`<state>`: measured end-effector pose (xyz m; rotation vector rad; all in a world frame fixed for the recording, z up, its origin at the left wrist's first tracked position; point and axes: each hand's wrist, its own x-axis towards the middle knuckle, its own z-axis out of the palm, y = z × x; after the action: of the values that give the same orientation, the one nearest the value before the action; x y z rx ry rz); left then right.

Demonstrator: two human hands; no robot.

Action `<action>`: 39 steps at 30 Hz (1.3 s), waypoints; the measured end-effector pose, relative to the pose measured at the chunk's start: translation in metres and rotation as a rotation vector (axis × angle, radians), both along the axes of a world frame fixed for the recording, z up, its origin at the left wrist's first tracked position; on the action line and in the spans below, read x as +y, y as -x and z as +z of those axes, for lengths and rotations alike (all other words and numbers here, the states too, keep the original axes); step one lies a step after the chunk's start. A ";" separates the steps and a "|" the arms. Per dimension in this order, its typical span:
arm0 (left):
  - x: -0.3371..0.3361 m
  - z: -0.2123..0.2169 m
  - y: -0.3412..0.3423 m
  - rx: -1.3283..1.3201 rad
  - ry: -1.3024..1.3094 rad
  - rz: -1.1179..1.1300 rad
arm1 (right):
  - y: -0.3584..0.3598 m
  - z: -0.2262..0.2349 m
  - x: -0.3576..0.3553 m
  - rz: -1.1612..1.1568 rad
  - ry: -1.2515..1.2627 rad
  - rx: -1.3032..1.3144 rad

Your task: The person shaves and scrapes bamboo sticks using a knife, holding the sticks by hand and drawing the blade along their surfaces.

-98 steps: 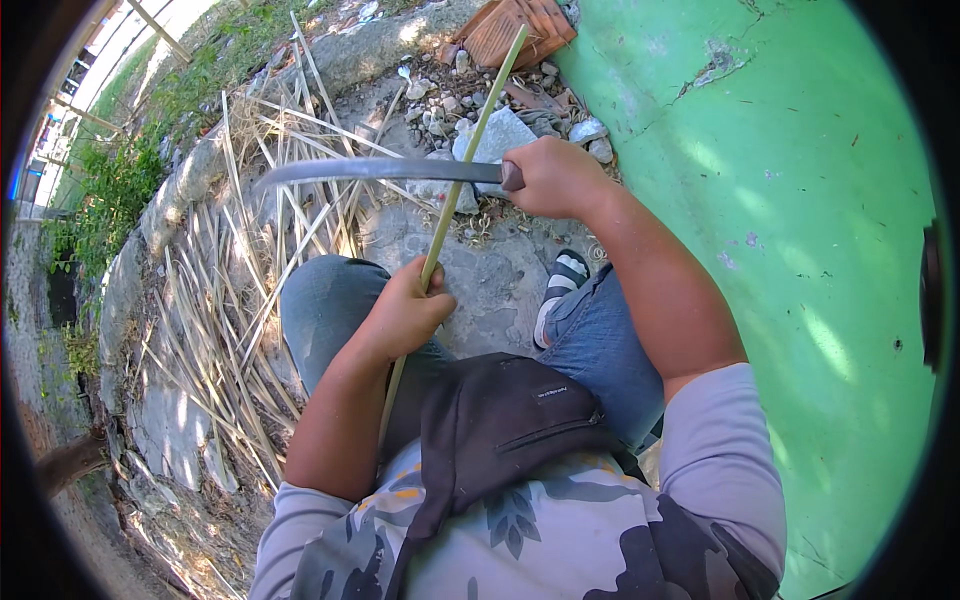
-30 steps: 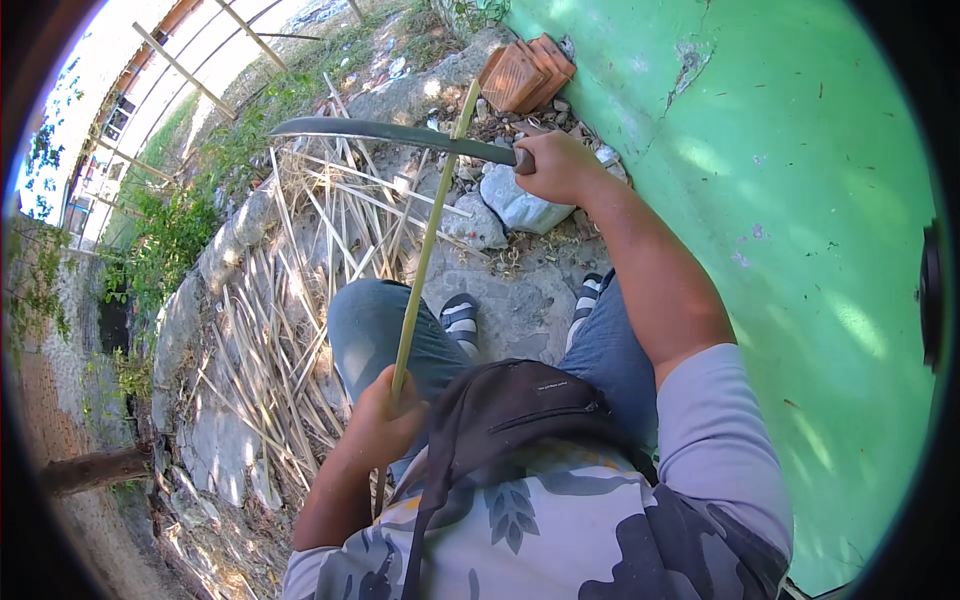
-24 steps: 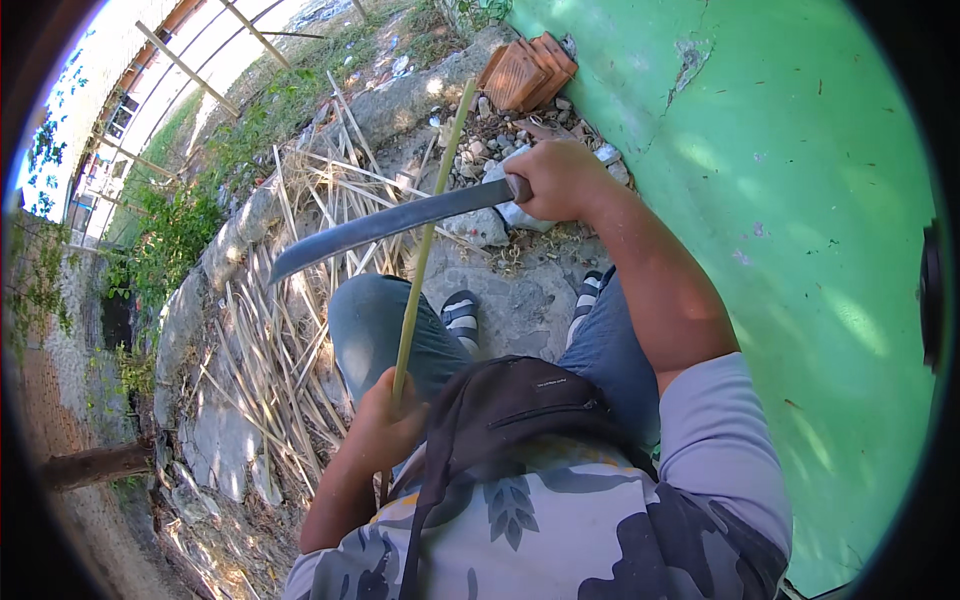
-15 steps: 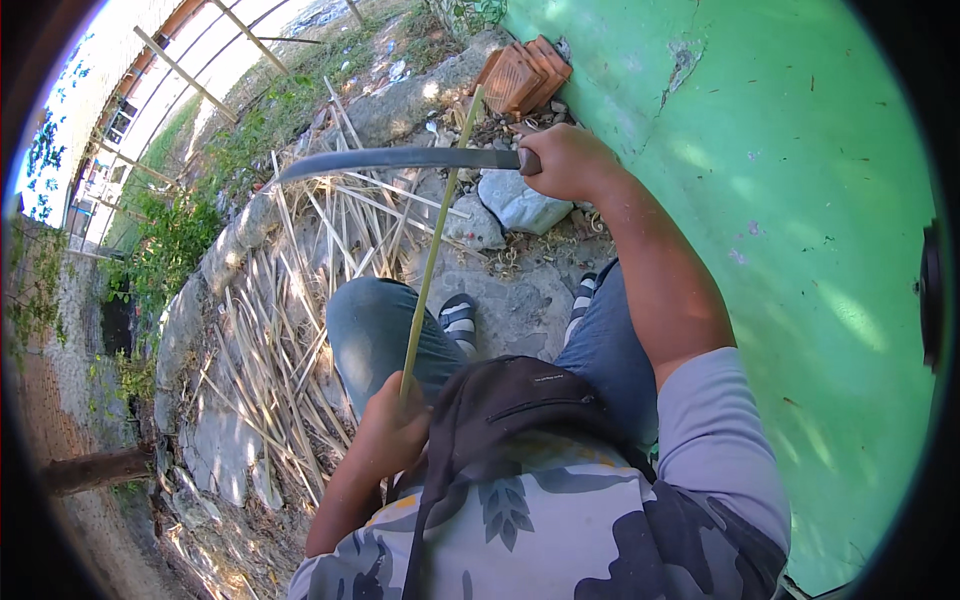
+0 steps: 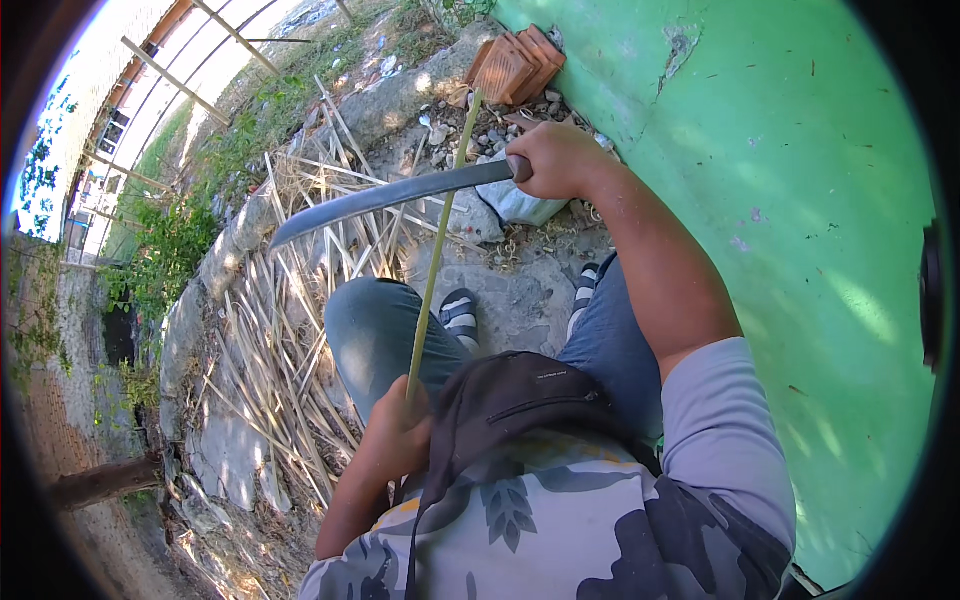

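My right hand [image 5: 562, 160] is wrapped round the handle of a machete [image 5: 400, 192], whose long, slightly curved dark blade points left. The blade crosses the upper part of a thin, pale green bamboo strip [image 5: 437, 258]; whether the edge touches it I cannot tell. Low in front of my body, my left hand [image 5: 398, 425] is closed round the strip's near end. From there the strip slants up and away over my left knee. Part of its lower end is hidden by the left hand.
Many split strips [image 5: 285, 370] lie heaped on the stony ground to the left. Beyond my feet are a pale rock [image 5: 525, 203] and stacked orange clay tiles [image 5: 515, 68]. A green wall [image 5: 780, 250] borders the right side. A black bag [image 5: 520, 400] rests on my lap.
The machete's blade has tilted, its tip dropping toward me while the handle stays almost level. My left hand still grips the bamboo strip, having shifted only slightly.
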<state>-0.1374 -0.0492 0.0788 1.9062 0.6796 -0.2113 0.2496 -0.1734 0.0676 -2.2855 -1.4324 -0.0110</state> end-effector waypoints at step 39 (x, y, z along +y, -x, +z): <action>0.006 0.002 0.000 -0.055 0.145 0.025 | -0.055 -0.043 -0.012 -0.544 -0.070 0.319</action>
<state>-0.1376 -0.0432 0.0806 1.7574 0.6340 -0.1865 0.3050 -0.1853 0.0245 -2.4124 -0.6222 0.1298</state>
